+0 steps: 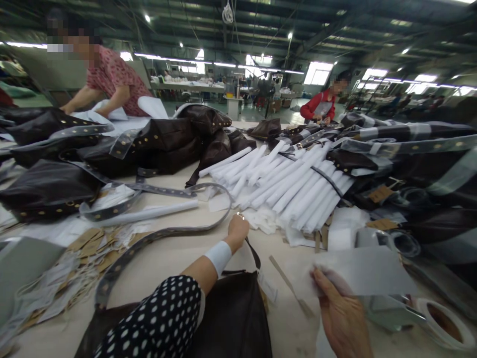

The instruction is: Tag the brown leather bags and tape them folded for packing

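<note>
My left hand (238, 231), its wrist wrapped in a white band, is closed around a thin dark strap (255, 254) that runs down to the bag. A small shiny metal clasp (240, 215) sticks out at its fingers. Beneath my left arm lies a dark brown leather bag (233, 315), partly hidden by a polka-dot sleeve. Its long wrapped shoulder strap (164, 232) loops across the table to the left. At the right, my right hand (339, 308) pinches a translucent white sheet (372, 268) between thumb and fingers.
White paper rolls (283, 184) are heaped ahead. Brown bags crowd the left (48, 186) and right. Tags with strings (89, 243) lie at left. A tape roll (443, 323) sits at lower right. One person (115, 74) leans over the far left; another (316, 107) wears red.
</note>
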